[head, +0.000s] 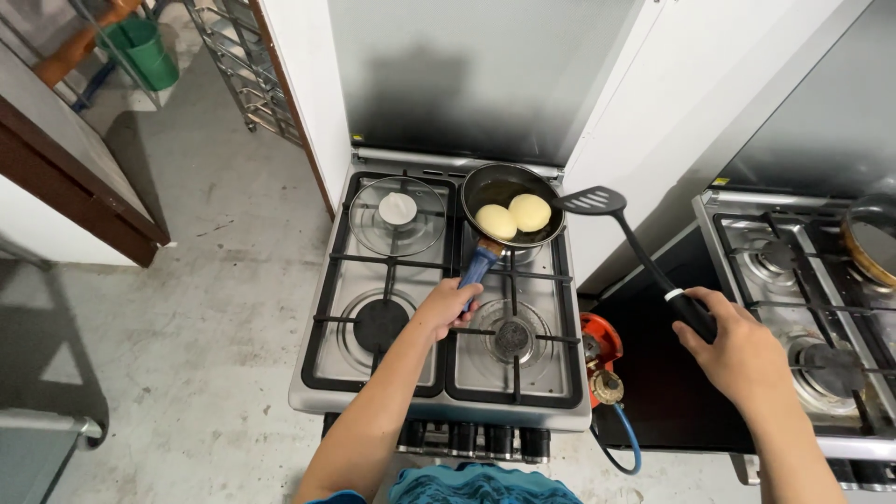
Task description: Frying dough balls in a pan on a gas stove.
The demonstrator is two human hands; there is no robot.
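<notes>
The left hand (446,308) is clenched around the blue handle (479,265) of the pan (512,201), fingers wrapped over its lower end, near the middle of the frame. The handle runs up and slightly right from the fist to the pan, which sits on the rear right burner of the stove (373,397), so the pan lies straight ahead of this hand along the handle's long axis. Two pale round cakes (512,217) lie side by side in the pan, touching or nearly so. The right hand (733,347), at the right of the frame, is clenched around the black grip of a spatula (644,252). The spatula's shaft runs up and left from that fist, and its slotted blade (591,199) hangs just beside the pan's right rim, level with the cakes; whether it touches the rim is hard to tell. So the blade is nearer the right-hand cake, which lies to its left. A glass lid (398,215) rests on the rear left burner, beside the pan. An orange gas regulator (599,345) sits between this stove and a second stove (803,308) at the right edge.
</notes>
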